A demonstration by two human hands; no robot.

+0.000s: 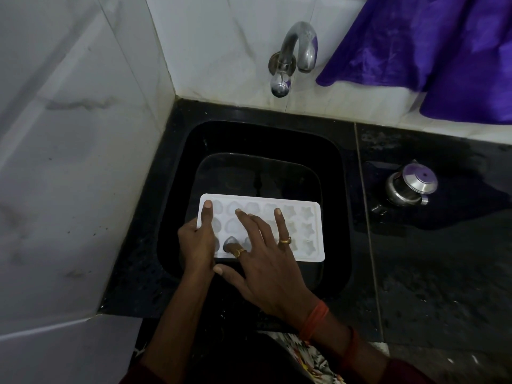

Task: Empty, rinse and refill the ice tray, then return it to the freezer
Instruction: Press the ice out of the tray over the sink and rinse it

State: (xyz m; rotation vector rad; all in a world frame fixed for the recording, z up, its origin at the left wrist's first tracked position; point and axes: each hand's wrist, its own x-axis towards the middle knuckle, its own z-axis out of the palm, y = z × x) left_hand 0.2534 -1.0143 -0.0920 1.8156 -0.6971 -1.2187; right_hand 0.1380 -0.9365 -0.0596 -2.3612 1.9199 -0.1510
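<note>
Left grip: the left hand point(197, 245) holds the left end of the ice tray point(310, 217), thumb laid across the top. The fingers underneath are hidden from me.
Right grip: wide. The right hand point(266, 270) lies spread on the tray, straight fingers pressing its middle cells, and its thumb hangs off the near edge.
Tray: held roughly level over the black sink point(342, 189), toward its front, below the tap point(300, 48) and well apart from it.
Tap: I see no water running.
Cells: hearts on the left, stars on the right. Most look pale and cloudy, and one heart near the front edge looks dark. I cannot tell whether the pale ones hold ice, or which face of the tray is up.
Progress: I judge this an early stage, with the emptying step in hand or just starting.
Left to do: as I read it, finishing the emptying, rinsing, refilling, and the trip to the freezer, which is out of view.
Nearby: a steel pot point(410, 187) stands on the table point(443, 273) right of the sink. A purple cloth point(443, 51) hangs above.
</note>
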